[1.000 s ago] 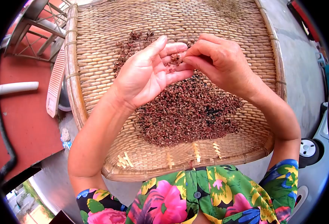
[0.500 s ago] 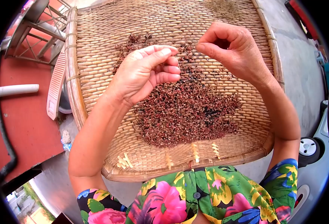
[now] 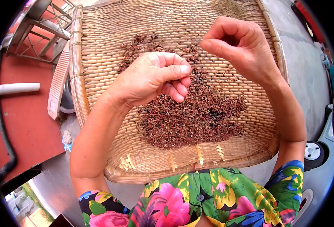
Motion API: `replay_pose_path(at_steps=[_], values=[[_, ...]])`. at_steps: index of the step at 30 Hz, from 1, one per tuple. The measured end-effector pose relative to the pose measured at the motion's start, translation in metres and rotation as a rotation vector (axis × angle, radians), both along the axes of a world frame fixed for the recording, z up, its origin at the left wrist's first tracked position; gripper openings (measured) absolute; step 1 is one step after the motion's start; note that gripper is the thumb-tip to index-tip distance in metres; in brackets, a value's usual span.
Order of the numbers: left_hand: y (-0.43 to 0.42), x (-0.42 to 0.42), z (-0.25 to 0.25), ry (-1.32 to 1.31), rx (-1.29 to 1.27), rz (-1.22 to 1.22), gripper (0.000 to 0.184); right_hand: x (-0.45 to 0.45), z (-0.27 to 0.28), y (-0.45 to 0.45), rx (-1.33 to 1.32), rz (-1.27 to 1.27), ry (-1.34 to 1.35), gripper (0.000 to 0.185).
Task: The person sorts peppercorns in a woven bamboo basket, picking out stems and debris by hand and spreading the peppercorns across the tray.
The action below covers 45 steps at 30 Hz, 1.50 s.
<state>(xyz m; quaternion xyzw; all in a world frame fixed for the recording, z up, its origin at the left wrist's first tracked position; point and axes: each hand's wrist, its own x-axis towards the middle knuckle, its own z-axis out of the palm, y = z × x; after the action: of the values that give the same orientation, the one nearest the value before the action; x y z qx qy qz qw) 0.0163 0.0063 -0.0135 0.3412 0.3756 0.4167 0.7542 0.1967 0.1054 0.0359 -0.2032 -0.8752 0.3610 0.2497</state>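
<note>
Left hand: the left hand [image 3: 155,79] is folded, its thumb pressed down along the curled index finger; a second ago it lay spread, palm up, with reddish-brown bits on its fingers.
Inside the left fist: out of sight, so whether it holds any bits I cannot tell.
Right hand: the right hand [image 3: 239,49] has left the left fingertips and is higher, well apart, over the far right of the tray; thumb and index are pressed together in a ring, with nothing clearly visible between them.
Bearing on the work: the joint handling of the bits seems broken off for the moment, each hand acting alone.
Reddish-brown bits: the main heap [image 3: 189,126] lies mid-tray, below the left hand and partly behind it, its outline much the same; a looser scatter [image 3: 138,47] lies beyond.
Black specks: a darker patch [image 3: 215,113] sits in the heap's right side.
Woven tray: cane rim [image 3: 76,56], unmoved; pale strips [image 3: 199,154] show along its near end.
Brands and writing: none readable, including on the ridged plastic piece [image 3: 59,83] and the wheel [image 3: 313,150].
</note>
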Motion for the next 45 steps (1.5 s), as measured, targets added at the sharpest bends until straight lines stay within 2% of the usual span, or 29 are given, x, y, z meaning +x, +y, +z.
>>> replay_pose_path(at_steps=[3, 4, 5, 6, 7, 8, 9, 11, 12, 13, 14, 15, 16, 17, 20, 22, 24, 27, 29, 30, 32, 33, 35, 37, 41, 42, 44, 45], values=[[0.000, 0.005, 0.000, -0.042, -0.061, 0.106, 0.020, 0.003, 0.006, 0.040, -0.098, -0.219, 0.165, 0.015], [0.001, 0.003, -0.004, -0.029, -0.018, 0.083, 0.030, -0.005, 0.024, 0.045, -0.020, -0.153, 0.213, 0.017], [0.003, 0.002, -0.006, -0.028, -0.016, 0.080, 0.030, -0.007, 0.020, 0.066, 0.043, -0.260, 0.258, 0.018], [0.004, 0.002, -0.007, -0.142, -0.023, 0.076, 0.037, -0.007, 0.020, 0.083, 0.330, -0.409, 0.153, 0.021], [0.006, 0.002, -0.008, -0.256, -0.029, 0.074, 0.044, 0.000, 0.017, 0.108, 0.855, -0.416, 0.041, 0.023], [0.008, 0.001, -0.008, -0.304, -0.084, 0.063, 0.061, 0.003, 0.016, 0.118, 0.862, -0.519, -0.279, 0.023], [0.008, 0.001, -0.007, -0.303, -0.082, 0.065, 0.061, 0.006, 0.013, 0.125, 0.853, -0.615, -0.600, 0.023], [0.009, 0.002, -0.007, -0.339, -0.094, 0.076, 0.071, 0.002, 0.002, 0.099, 0.686, -0.433, -0.267, 0.022], [0.008, 0.004, -0.004, -0.286, -0.117, 0.109, 0.078, -0.002, 0.000, 0.081, 0.313, -0.258, -0.091, 0.022], [0.008, 0.005, -0.003, -0.288, -0.122, 0.110, 0.078, -0.008, 0.002, 0.055, 0.150, -0.231, -0.108, 0.018], [0.008, 0.005, -0.002, -0.303, -0.147, 0.122, 0.079, -0.009, -0.022, 0.051, 0.263, 0.002, 0.139, 0.019], [0.008, 0.005, -0.002, -0.315, -0.170, 0.135, 0.080, -0.006, -0.017, 0.028, 0.321, -0.008, -0.098, 0.022], [0.009, 0.006, -0.001, -0.317, -0.179, 0.134, 0.084, -0.010, -0.023, 0.015, 0.386, 0.103, -0.019, 0.024], [0.009, 0.006, -0.002, -0.316, -0.182, 0.130, 0.084, -0.014, -0.029, 0.008, 0.411, 0.153, 0.063, 0.017], [0.009, 0.007, -0.003, -0.369, -0.153, 0.106, 0.087, -0.014, -0.034, 0.006, 0.374, 0.222, 0.011, 0.014], [0.010, 0.006, -0.005, -0.391, -0.162, 0.059, 0.091, -0.010, -0.035, 0.011, 0.609, 0.255, -0.016, 0.009], [0.009, 0.005, -0.006, -0.399, -0.169, 0.038, 0.093, -0.011, -0.038, 0.009, 0.595, 0.240, -0.028, 0.008], [0.011, 0.007, -0.009, -0.378, -0.189, 0.068, 0.091, -0.010, -0.042, 0.006, 0.579, 0.197, -0.051, 0.009], [0.010, 0.007, -0.011, -0.432, -0.146, 0.064, 0.072, -0.009, -0.042, 0.005, 0.581, 0.177, -0.060, 0.010], [0.008, 0.009, -0.010, -0.432, -0.145, 0.064, 0.072, -0.008, -0.041, 0.004, 0.579, 0.166, -0.057, 0.010], [0.005, 0.013, -0.006, -0.054, -0.050, 0.188, 0.042, -0.006, -0.038, 0.002, 0.578, 0.153, -0.055, 0.010], [0.005, 0.012, -0.007, -0.054, -0.050, 0.186, 0.042, -0.006, -0.037, 0.001, 0.572, 0.137, -0.065, 0.009], [0.004, 0.009, -0.009, 0.022, -0.069, 0.187, 0.021, -0.005, -0.036, 0.000, 0.565, 0.115, -0.075, 0.009], [0.003, 0.012, -0.004, 0.068, -0.068, 0.197, 0.017, -0.004, -0.036, 0.001, 0.591, 0.129, -0.085, 0.007], [-0.003, 0.011, 0.003, 0.207, -0.177, -0.168, 0.018, 0.002, -0.021, 0.032, 0.715, -0.030, 0.059, 0.008], [-0.007, 0.016, 0.002, 0.299, -0.088, -0.280, 0.018, 0.007, -0.007, 0.034, 0.648, -0.163, 0.013, 0.012], [-0.014, 0.030, 0.002, 0.469, 0.048, -0.500, 0.017, 0.003, 0.019, 0.047, 0.473, -0.302, 0.227, 0.014], [-0.018, 0.037, -0.006, 0.668, 0.573, -0.610, 0.016, 0.001, 0.020, 0.068, 0.436, -0.329, 0.381, 0.015]])
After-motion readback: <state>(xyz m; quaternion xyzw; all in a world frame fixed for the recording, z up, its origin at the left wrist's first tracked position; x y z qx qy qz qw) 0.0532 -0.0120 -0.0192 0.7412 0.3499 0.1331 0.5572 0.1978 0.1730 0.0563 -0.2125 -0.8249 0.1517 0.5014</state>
